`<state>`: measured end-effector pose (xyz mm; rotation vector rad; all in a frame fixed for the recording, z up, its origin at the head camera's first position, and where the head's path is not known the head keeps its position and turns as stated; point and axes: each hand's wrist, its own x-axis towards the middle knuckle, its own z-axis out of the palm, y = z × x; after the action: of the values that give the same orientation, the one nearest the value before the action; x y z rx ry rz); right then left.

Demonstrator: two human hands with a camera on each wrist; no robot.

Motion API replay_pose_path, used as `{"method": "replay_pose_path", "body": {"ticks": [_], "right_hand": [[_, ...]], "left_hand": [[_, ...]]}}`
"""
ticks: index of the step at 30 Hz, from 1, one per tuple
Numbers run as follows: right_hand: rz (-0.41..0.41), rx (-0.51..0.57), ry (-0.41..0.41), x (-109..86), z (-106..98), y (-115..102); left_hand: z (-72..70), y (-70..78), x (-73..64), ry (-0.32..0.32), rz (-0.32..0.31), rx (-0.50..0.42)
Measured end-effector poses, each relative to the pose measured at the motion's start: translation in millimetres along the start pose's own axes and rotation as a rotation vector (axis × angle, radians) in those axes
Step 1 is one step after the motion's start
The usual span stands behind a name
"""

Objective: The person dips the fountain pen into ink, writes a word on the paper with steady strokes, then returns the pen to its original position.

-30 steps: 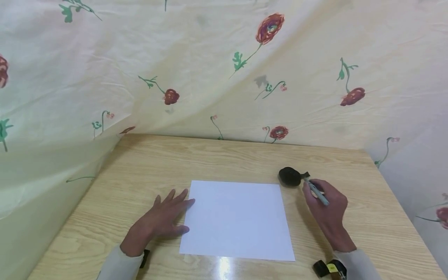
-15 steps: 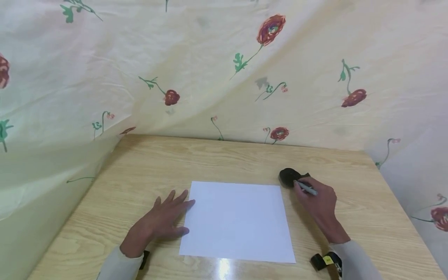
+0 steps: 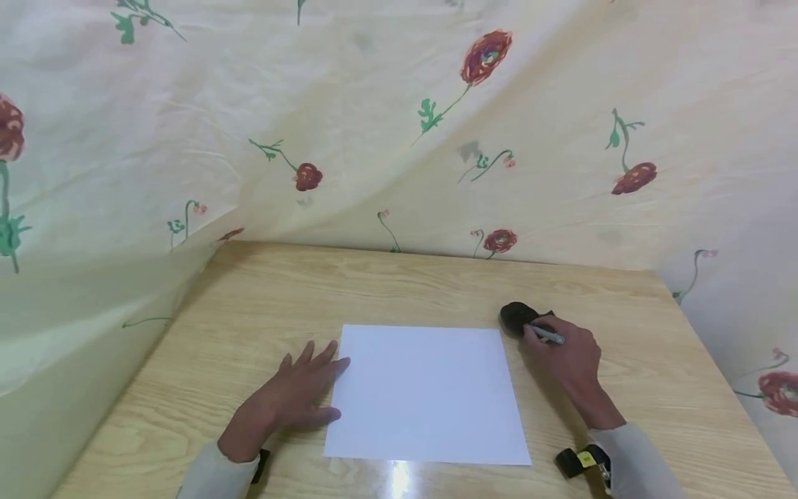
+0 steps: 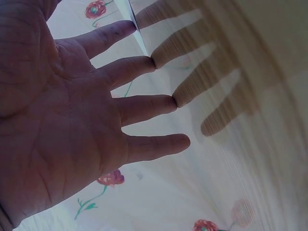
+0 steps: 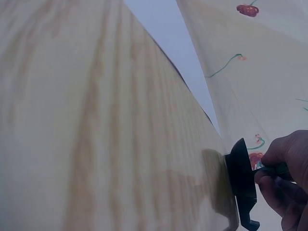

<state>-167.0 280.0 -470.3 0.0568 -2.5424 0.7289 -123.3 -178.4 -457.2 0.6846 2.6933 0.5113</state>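
Observation:
In the head view, a sheet of white paper [image 3: 430,395] lies flat on the table. My left hand [image 3: 289,402] spreads its fingers at the paper's left edge, with the index finger and thumb reaching it; the left wrist view shows the same straight, parted fingers [image 4: 144,108]. My right hand [image 3: 567,353] pinches a grey pen [image 3: 547,335] between thumb and fingers. Its tip is at a black rounded object [image 3: 516,318] with a short flared tail, beyond the paper's upper right corner. Whether the tip touches it I cannot tell. From the right wrist, that black object [image 5: 240,173] looks thin and dark.
The wood-grain table [image 3: 374,284] reaches back to a cream cloth [image 3: 374,125] printed with red flowers, which also hangs along both sides. Black wrist straps [image 3: 586,461] show beneath the sleeves. Light glares on the table at the front.
My right hand has moved left with the pen, from the black object's tail to its body. In the last half second it stays nearly still. My left hand keeps its place by the paper.

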Motion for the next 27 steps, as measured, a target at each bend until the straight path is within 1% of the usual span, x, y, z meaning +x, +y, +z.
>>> {"method": "replay_pose_path", "body": {"ticks": [3, 5, 7, 11, 13, 16, 20, 27], "right_hand": [[-0.005, 0.001, 0.007, -1.0, 0.4, 0.1], [-0.014, 0.008, 0.036, -1.4, 1.3, -0.3], [-0.028, 0.019, 0.089, -1.1, 2.4, -0.7], [-0.076, 0.064, 0.222, 1.9, 3.2, -3.6], [-0.106, 0.084, 0.265, 3.3, 2.9, -5.4], [-0.152, 0.101, 0.300, 4.6, 2.1, -7.8], [-0.189, 0.092, 0.346, 6.2, 1.6, -11.4], [-0.270, 0.080, 0.425, 9.3, 3.6, -20.1]], "left_hand": [[0.0, 1.8, -0.8, 0.003, 0.001, 0.002], [-0.4, 2.5, -1.4, 0.001, 0.002, 0.001], [-0.7, 2.5, -1.7, 0.000, 0.007, 0.004], [-2.2, 3.1, -1.5, -0.005, 0.009, 0.001], [-3.2, 3.6, -1.3, -0.008, 0.006, -0.004], [-4.8, 4.2, -1.0, -0.016, 0.003, -0.017], [-6.7, 4.3, -1.2, -0.019, 0.012, -0.019], [-4.8, 2.6, 2.3, -0.015, 0.011, -0.015]]}}
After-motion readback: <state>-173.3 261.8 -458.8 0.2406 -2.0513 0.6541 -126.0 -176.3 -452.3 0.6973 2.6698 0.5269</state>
